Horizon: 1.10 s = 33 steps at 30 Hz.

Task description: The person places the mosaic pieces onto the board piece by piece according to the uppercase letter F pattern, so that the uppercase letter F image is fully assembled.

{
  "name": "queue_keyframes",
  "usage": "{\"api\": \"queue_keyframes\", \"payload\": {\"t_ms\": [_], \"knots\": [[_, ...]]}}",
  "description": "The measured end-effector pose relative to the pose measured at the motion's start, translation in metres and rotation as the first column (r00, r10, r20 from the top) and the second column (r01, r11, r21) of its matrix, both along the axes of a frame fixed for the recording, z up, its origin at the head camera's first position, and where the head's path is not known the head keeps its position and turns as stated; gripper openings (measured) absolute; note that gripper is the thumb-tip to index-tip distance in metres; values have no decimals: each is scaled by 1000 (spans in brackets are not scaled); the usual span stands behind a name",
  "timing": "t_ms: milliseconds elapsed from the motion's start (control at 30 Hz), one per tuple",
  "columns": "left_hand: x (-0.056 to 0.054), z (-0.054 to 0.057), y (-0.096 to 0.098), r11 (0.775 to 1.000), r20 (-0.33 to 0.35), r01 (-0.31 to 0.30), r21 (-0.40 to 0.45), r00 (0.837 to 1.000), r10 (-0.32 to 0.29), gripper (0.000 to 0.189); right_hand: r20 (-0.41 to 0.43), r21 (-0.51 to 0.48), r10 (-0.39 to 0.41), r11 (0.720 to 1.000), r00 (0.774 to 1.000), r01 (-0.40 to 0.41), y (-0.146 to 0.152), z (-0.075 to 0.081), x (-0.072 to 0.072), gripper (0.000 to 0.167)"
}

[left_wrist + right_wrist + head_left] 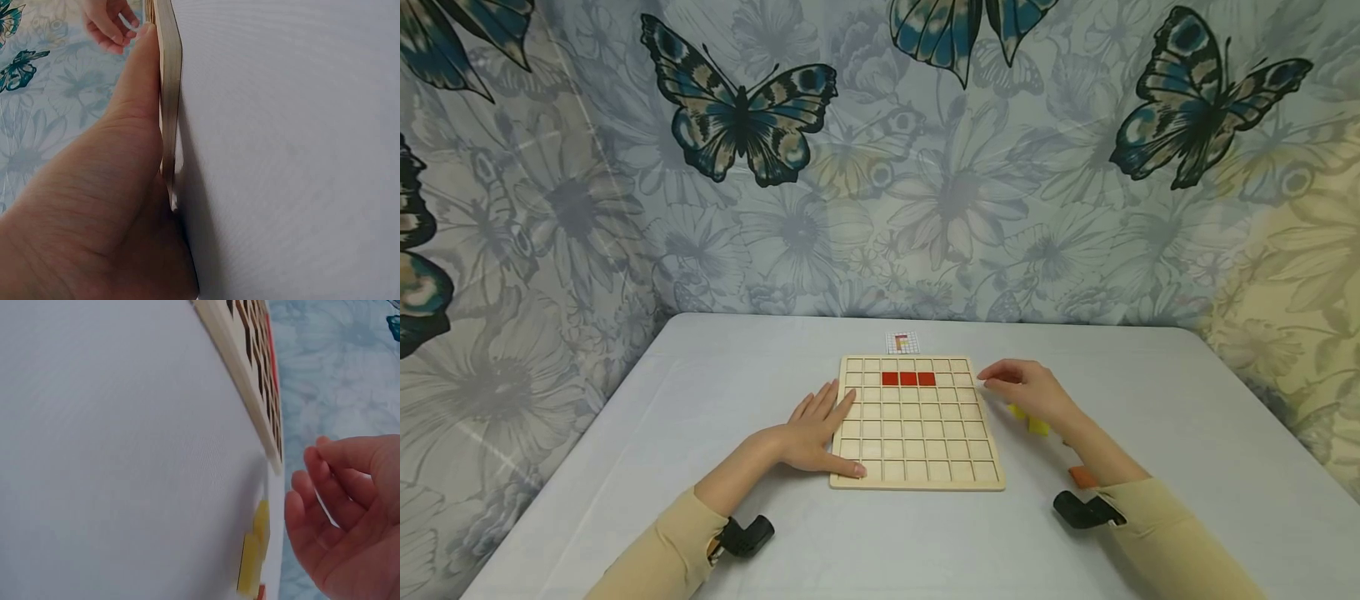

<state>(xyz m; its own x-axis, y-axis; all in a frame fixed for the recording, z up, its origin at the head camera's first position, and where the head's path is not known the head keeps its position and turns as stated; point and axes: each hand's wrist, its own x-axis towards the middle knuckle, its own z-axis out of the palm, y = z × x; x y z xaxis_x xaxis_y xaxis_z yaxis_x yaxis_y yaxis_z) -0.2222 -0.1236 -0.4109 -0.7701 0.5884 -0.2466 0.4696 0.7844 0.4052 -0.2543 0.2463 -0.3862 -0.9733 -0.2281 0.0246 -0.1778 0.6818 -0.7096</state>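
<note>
A wooden grid board (917, 484) lies on the white table, with three red square tiles (908, 379) side by side in its second row from the far edge. My left hand (812, 432) rests spread along the board's left side, thumb on the near left corner; the left wrist view shows that thumb (139, 75) against the board's edge. Just off the far right corner hovers my right hand (1028, 390), fingers loosely bent. In the right wrist view nothing shows between that hand's fingers (331, 487). Yellow tiles (1038, 427) lie below it, partly hidden.
A small card (902, 342) printed with a coloured grid pattern lies behind the board. An orange-red tile (1082, 477) sits near my right wrist, partly covered by the forearm. Butterfly-patterned cloth (880, 208) stands behind the white table (737, 350).
</note>
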Motion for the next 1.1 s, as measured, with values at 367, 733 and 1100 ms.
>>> {"api": "queue_keyframes", "payload": {"t_ms": [367, 733, 1100], "knots": [[0, 0, 0, 1000, 4, -6, 0, 1000, 6, 116, -28, 168, -93, 981, 995, 96, 40, -5, 11, 23], [0, 1, 0, 1000, 1, -3, -1, 1000, 3, 116, 0, 230, -96, 969, 995, 94, 55, -3, 17, 28], [0, 0, 1, 1000, -2, 2, -4, 1000, -2, 116, 20, 182, -133, 975, 991, 127, 49, -7, 14, 32]]}}
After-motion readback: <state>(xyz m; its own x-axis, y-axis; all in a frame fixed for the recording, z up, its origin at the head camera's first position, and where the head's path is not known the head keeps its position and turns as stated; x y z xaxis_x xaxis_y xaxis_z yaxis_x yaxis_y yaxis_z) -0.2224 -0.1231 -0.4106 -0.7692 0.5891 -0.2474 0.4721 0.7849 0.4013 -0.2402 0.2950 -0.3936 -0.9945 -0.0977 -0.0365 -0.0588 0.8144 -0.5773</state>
